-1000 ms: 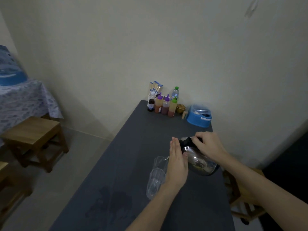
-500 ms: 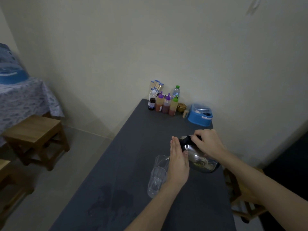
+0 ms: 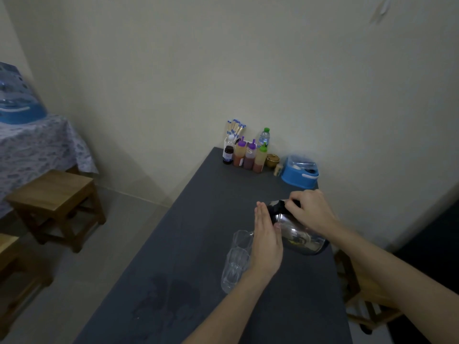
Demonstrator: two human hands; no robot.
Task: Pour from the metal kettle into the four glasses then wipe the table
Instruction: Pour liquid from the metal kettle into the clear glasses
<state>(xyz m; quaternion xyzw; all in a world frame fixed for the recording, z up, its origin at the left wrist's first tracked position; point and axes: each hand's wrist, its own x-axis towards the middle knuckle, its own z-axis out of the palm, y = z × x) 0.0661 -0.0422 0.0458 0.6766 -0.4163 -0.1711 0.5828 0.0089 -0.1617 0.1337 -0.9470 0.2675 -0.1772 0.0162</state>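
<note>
A shiny metal kettle with a black top is tilted to the left above the dark grey table. My right hand grips its black handle from above. My left hand is flat and upright, fingers together, pressed against the kettle's left side near the spout. Two clear glasses show just left of that hand: a farther glass under the spout and a nearer glass. My left hand hides anything behind it, so other glasses cannot be seen.
A wet patch darkens the near table. At the far end stand sauce bottles, a chopstick holder and a blue container. Wooden stools stand on the floor at left; another stool is at right.
Both hands and the kettle hold nearly the same pose, with the kettle still tilted over the glasses. The view has shifted slightly.
</note>
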